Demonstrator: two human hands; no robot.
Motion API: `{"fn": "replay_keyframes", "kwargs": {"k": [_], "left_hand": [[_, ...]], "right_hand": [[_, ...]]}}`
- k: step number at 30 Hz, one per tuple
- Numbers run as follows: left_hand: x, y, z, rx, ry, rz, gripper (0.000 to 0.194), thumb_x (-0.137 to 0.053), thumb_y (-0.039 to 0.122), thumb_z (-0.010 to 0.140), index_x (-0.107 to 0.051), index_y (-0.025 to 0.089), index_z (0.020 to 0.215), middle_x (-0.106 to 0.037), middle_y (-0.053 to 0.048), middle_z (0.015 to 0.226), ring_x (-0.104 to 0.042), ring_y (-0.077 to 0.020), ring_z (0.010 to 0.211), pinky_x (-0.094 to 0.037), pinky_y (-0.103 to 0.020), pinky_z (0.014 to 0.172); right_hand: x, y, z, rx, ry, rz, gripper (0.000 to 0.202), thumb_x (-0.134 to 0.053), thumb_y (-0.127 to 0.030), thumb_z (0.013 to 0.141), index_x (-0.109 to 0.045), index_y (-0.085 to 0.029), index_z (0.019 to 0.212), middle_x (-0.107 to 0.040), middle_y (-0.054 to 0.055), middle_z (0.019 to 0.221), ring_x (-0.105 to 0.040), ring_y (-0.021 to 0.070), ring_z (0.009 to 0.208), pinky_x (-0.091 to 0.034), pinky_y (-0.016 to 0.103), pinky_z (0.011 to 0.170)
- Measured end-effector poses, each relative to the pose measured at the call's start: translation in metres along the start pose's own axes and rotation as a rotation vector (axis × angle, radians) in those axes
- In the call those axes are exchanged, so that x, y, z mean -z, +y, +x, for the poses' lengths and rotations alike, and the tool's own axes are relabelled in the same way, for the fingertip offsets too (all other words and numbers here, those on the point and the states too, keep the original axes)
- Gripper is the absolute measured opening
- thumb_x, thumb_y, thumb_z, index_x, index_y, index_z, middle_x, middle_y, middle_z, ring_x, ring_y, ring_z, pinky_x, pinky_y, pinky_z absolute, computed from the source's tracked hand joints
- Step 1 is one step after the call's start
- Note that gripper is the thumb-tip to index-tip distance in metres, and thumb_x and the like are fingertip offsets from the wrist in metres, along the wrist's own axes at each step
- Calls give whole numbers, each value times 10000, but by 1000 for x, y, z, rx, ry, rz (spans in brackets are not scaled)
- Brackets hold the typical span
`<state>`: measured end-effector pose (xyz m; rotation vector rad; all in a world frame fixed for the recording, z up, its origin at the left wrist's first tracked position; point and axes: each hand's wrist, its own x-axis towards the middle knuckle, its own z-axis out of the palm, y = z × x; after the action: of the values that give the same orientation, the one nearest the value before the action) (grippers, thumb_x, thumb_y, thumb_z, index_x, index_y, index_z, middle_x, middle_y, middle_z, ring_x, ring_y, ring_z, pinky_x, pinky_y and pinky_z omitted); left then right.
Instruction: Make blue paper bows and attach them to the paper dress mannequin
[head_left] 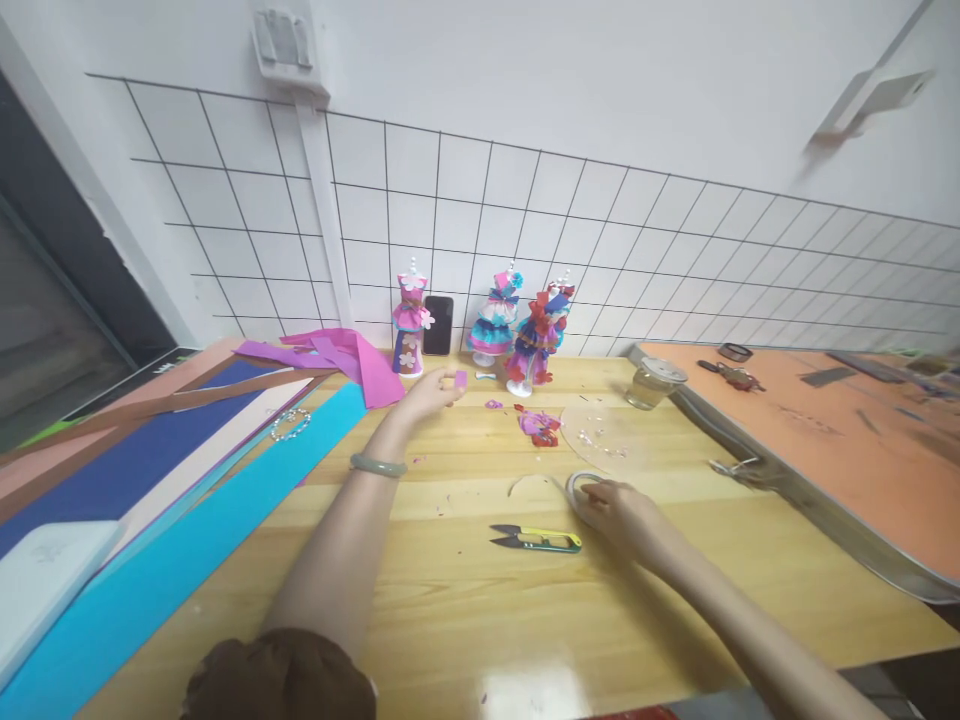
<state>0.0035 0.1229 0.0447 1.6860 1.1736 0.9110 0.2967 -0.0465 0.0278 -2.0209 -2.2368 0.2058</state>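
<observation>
My left hand (pixel 431 395), a green bangle on its wrist, reaches toward the back of the table. It is closed on a small pinkish-purple piece (pixel 460 379), perhaps paper or cloth. My right hand (pixel 619 512) grips a white roll of tape (pixel 576 488) lying on the wood. Just left of that roll lie yellow-green thread snips (pixel 536 539), blades pointing left. Beyond my hands stand small dress forms: a pink and purple one (pixel 409 325), a blue and white one (pixel 493 320) and a red and blue one (pixel 532 345). Purple and red scraps (pixel 538 427) lie between.
Coloured sheets and strips, including a blue strip (pixel 247 530), cover the left side with a bead string (pixel 290 424) and a white box (pixel 52 580). A phone (pixel 439 325) leans on the wall. A clear round sheet with beads, a glass cup (pixel 654 383) and an orange-topped table (pixel 810 430) are rightward.
</observation>
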Motion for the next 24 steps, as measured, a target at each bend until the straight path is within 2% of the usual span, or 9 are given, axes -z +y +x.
{"fn": "replay_keyframes", "kwargs": {"k": [4,7,9,12,14,16,18,21,24], "left_hand": [[-18,7,-9,2,-171,117,630,-594,352,642,-421,115,1199,-598,-30,726,-530,-109,564,-370,-211,514],[-33,11,-16,47,-285,196,632,-618,324,604,-457,117,1179,-614,-48,791,-550,-125,612,-389,-217,552],[-40,12,-20,73,-319,250,607,-639,316,570,-507,132,1133,-624,-58,842,-566,-141,662,-399,-220,588],[-42,10,-29,100,-302,297,579,-659,319,535,-555,146,1078,-634,-60,843,-574,-157,672,-402,-226,591],[-37,7,-38,101,-275,301,573,-653,323,542,-557,148,1079,-637,-56,813,-571,-155,652,-397,-224,569],[-29,3,-50,81,-257,309,554,-622,333,578,-547,144,1093,-634,-50,785,-561,-144,624,-386,-219,538],[-20,-2,-63,60,-238,318,522,-575,350,624,-541,134,1098,-627,-44,753,-547,-138,596,-371,-218,505],[-11,-11,-81,41,-175,296,492,-527,365,666,-537,114,1089,-621,-47,759,-542,-135,608,-375,-221,514],[-5,-19,-96,26,-103,251,466,-511,366,682,-546,106,1067,-620,-50,779,-552,-140,650,-395,-228,559]], "right_hand": [[-5,1,8,63,29,40,312,-360,-352,811,-629,-196,784,-623,73,823,-571,189,781,-402,261,682],[5,1,36,31,140,42,340,-389,-344,809,-584,-164,1023,-595,110,962,-549,213,892,-389,277,758],[11,1,61,71,170,6,437,-446,-318,786,-460,-169,1197,-537,123,1088,-514,225,976,-372,279,798],[12,-2,99,136,61,-57,659,-533,-273,725,-269,-194,1323,-408,134,1232,-502,221,1008,-357,259,814],[9,-4,118,109,-31,-74,725,-547,-242,706,-207,-196,1345,-400,146,1227,-544,207,933,-368,255,782],[7,-7,130,97,-82,-68,690,-539,-214,708,-246,-183,1332,-460,146,1160,-572,190,846,-376,253,750],[5,-10,134,122,-89,-49,551,-517,-197,726,-386,-179,1262,-537,120,1066,-576,176,812,-374,241,740],[1,-15,130,148,-64,-15,281,-481,-190,756,-601,-159,1009,-616,87,922,-574,166,797,-372,219,724],[-4,-19,122,105,-8,24,184,-484,-179,746,-654,-132,800,-647,79,831,-582,163,742,-381,214,680]]}}
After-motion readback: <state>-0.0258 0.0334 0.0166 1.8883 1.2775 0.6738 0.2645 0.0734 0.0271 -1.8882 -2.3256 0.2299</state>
